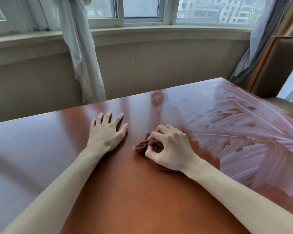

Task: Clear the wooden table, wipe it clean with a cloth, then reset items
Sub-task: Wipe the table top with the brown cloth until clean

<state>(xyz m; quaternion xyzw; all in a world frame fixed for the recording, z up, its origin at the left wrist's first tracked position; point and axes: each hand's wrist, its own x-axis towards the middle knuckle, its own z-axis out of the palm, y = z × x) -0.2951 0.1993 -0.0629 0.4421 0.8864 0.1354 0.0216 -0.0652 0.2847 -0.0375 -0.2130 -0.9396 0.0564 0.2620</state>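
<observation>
Far left of the tabletop [41, 149] is bare glossy wood running out of frame at the left; its far edge runs diagonally up to the right toward a corner near the chair. White curtain [81, 53] hangs behind that far edge, off the wood, in front of the wall under the window [140, 9].

Left hand [107, 132] lies flat, palm down, fingers spread and straight, holding nothing, near the middle of the tabletop with open wood all round it.

Just beside it to the right, not touching, right hand [171, 149] has fingers and thumb curled tight round a bunched dark brown cloth [147, 146], pressing it onto the wood. Cloth pokes out on the thumb side and a bit shows under the wrist.

Right of the cloth the surface is covered in wet streaks [243, 132], fanned swipe marks reaching the right edge and far corner. Wood in front of the hands looks dry.

Far right: padded brown chair [277, 65] stands close beyond the corner, brown drape [269, 31] behind it. A dark thing at the right frame edge, too cropped to tell.

No readable writing or labels anywhere.
</observation>
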